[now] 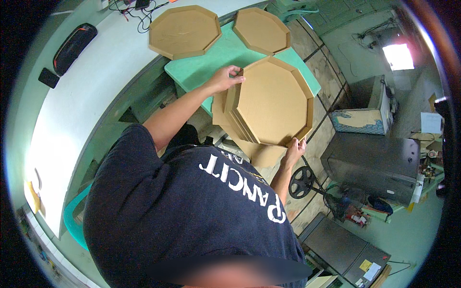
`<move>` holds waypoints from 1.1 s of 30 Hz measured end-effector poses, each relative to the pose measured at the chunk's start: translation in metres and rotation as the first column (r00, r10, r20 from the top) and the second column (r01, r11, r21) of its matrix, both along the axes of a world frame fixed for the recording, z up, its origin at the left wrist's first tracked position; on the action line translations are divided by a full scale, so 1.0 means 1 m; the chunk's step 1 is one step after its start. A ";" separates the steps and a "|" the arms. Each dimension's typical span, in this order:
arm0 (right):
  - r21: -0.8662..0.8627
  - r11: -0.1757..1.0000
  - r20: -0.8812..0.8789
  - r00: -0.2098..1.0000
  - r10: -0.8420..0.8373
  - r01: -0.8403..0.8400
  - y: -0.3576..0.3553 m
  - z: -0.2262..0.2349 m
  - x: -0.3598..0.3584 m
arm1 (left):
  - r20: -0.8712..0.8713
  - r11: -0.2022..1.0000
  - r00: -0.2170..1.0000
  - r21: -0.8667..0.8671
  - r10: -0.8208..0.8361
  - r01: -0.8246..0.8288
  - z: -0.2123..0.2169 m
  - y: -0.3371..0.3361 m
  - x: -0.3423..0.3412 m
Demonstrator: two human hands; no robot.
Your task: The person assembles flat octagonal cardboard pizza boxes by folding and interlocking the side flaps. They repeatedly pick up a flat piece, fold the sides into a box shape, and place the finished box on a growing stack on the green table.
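Observation:
A brown octagonal cardboard tray (273,101) with low upright walls sits in front of me, on top of a stack of more folded cardboard (234,126). My left hand (227,79) is closed at the tray's upper left corner, its thumb and fingers pinching the wall. Down at the near right corner, my right hand (294,152) grips the rim, its fingertips at the wall. Two more octagonal trays lie beyond, a larger cardboard tray (185,30) at the left and a smaller cardboard tray (261,30) at the right.
A green table (194,72) stands under the trays. Along the left runs a white counter (96,86) with a black-and-orange case (75,49) and dark cables (140,19). To the right are a grey refrigerator (372,163), a stand fan (342,199) and a tiled floor (312,60).

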State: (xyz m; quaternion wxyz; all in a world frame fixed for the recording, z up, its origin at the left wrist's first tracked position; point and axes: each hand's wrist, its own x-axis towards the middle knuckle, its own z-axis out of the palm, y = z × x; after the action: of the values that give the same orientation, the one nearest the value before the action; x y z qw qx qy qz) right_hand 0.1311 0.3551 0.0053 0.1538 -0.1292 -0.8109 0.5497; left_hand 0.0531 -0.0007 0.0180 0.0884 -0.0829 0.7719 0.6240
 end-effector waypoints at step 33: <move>-0.148 0.904 -0.296 0.854 -0.428 0.402 0.030 0.120 -0.004 | -0.145 0.967 0.979 0.230 0.146 -0.111 -0.002 0.001 -0.289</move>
State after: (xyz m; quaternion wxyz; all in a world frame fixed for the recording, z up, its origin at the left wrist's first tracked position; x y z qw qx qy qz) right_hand 0.1273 0.3850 0.1256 0.3934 -0.2159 -0.7050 0.5492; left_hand -0.2356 0.0000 0.0165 -0.0061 -0.0720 0.6956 0.7148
